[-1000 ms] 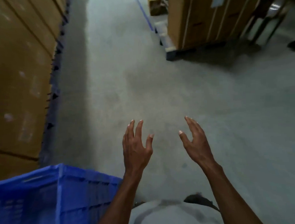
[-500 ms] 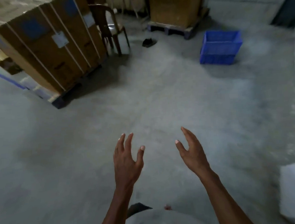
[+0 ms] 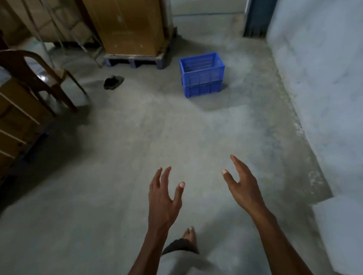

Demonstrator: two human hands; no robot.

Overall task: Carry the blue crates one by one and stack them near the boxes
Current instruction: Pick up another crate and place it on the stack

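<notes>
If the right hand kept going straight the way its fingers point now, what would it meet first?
Probably nothing nearby: the right hand is open, over bare concrete floor. Its line runs roughly toward the stacked blue crates, though depth is uncertain.

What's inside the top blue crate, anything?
The top blue crate looks empty: its inner walls show. Its near wall hides part of the floor. It sits nested on a second blue crate, whose inside is covered.

Warehouse: palletised cardboard boxes [image 3: 128, 25], bare concrete floor [image 3: 135, 139], blue crates [image 3: 201, 74].
</notes>
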